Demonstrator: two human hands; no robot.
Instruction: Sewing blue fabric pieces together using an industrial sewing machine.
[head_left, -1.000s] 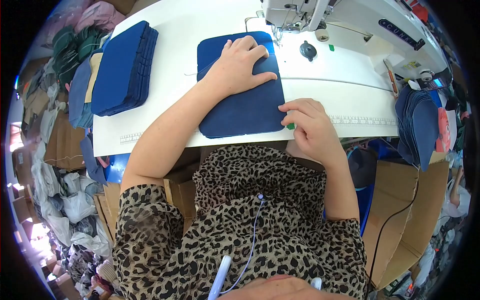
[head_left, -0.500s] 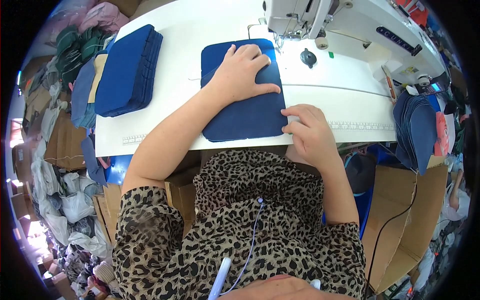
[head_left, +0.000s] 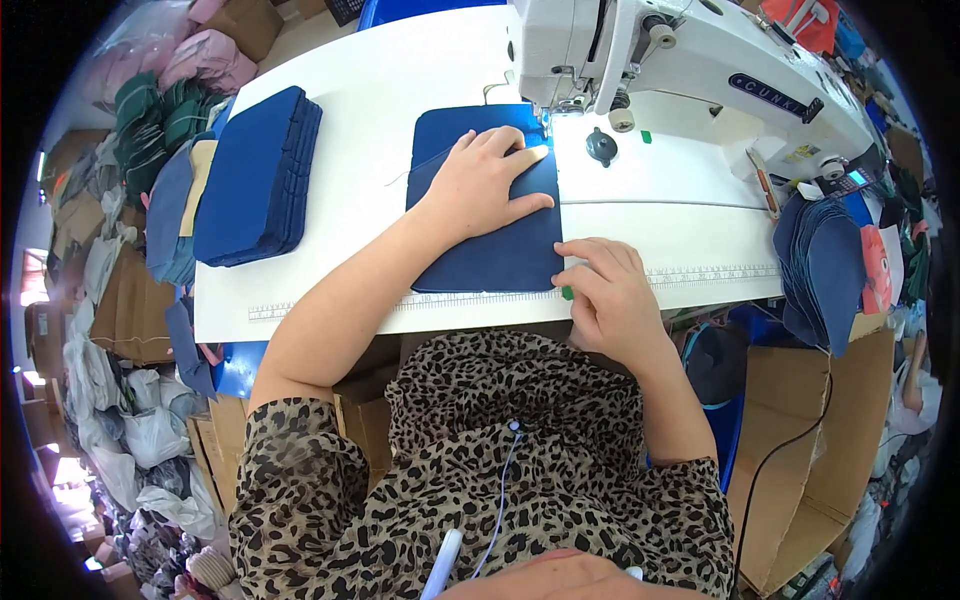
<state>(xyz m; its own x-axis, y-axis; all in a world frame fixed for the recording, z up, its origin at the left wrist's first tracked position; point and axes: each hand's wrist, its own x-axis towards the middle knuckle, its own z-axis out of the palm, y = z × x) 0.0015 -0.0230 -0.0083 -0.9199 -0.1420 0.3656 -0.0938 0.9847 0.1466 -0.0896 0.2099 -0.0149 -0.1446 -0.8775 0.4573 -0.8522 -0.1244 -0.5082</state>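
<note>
A dark blue rounded-corner fabric panel lies flat on the white table, its upper right edge by the needle and presser foot of the sewing machine. My left hand rests palm down on the panel, fingers spread, thumb pointing toward its right edge. A loose thread trails from the panel's left side. At the lower right edge, my right hand has bent fingers, slightly apart, with fingertips touching the panel's border. Its thumb is partly hidden.
A thick stack of similar blue panels sits at the left. A printed ruler runs along the table's front. A dark round piece lies on the machine bed. More blue pieces hang at the right, above an open cardboard box.
The view has shifted, so the table and machine appear lower in the picture. Both hands keep nearly the same places on the panel, which stays beside the needle.
</note>
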